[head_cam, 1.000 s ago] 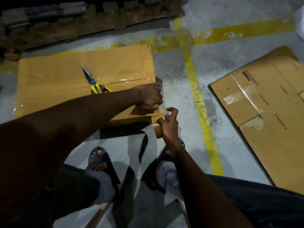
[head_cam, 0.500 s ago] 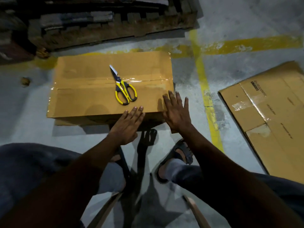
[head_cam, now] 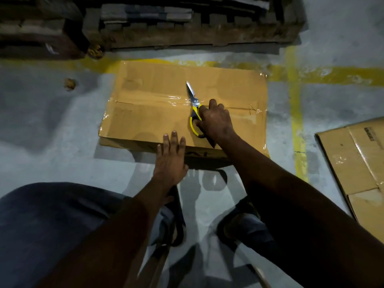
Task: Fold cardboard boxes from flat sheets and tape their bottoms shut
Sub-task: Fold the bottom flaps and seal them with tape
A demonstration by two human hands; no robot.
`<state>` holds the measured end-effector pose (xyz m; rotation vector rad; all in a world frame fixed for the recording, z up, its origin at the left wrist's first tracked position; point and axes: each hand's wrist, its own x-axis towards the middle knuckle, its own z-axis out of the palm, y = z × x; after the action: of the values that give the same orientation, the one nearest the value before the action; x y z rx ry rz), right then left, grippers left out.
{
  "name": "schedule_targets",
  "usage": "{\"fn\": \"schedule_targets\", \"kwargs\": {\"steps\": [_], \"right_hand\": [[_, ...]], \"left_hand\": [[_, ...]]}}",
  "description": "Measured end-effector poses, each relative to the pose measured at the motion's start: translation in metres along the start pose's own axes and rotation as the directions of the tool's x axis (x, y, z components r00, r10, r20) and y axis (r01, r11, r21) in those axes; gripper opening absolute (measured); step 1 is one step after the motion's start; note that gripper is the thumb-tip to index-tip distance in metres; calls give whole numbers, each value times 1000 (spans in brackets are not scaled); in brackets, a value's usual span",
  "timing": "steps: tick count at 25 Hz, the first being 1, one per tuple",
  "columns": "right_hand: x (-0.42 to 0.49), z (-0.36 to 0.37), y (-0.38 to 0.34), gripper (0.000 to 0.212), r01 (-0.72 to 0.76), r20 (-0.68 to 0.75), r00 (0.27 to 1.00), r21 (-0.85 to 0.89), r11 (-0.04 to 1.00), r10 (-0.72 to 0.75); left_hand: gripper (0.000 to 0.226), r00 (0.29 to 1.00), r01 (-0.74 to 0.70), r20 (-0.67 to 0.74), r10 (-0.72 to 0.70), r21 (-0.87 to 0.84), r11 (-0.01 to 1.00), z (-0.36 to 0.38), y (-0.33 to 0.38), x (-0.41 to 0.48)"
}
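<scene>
A brown cardboard box [head_cam: 149, 117] stands on the floor in front of me, its flaps closed and a strip of clear tape along the middle seam. Yellow-handled scissors [head_cam: 194, 110] lie on top of it, blades pointing away. My right hand [head_cam: 216, 121] covers the scissors' handles, fingers curled around them. My left hand [head_cam: 170, 159] lies flat with straight fingers against the box's near top edge. No tape roll is in sight.
A flat cardboard sheet [head_cam: 357, 163] lies on the floor at the right. Wooden pallets [head_cam: 187, 23] are stacked behind the box. Yellow lines [head_cam: 295, 113] mark the grey floor. My sandalled feet and knees are below the box.
My right hand has left the box's near right corner and gone onto the scissors' handles. My left hand stays flat at the near edge. The view has shifted left.
</scene>
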<state>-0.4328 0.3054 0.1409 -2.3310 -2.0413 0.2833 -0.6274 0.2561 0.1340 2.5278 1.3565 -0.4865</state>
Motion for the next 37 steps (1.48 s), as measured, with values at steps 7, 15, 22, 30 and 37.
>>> {"fn": "schedule_targets", "kwargs": {"steps": [7,15,22,30,37], "right_hand": [[-31,-15,72,51,-103,103,989,-1,995,103],[-83,-14,188,48,-29,-64,997,250,968,46],[-81,-3,197,48,-18,-38,999,201,980,27],[-69,-1,199,41,-68,-25,996,345,936,82],[-131,-3,265,16,-214,230,969,585,782,92]], "left_hand": [[73,969,-205,-180,167,-222,953,19,68,-12],[30,976,193,157,-153,-946,262,13,200,-13],[29,972,232,195,-130,-883,408,45,234,11],[36,889,440,361,-282,-844,306,43,223,4],[30,966,145,71,-250,-946,289,34,240,-8]]}}
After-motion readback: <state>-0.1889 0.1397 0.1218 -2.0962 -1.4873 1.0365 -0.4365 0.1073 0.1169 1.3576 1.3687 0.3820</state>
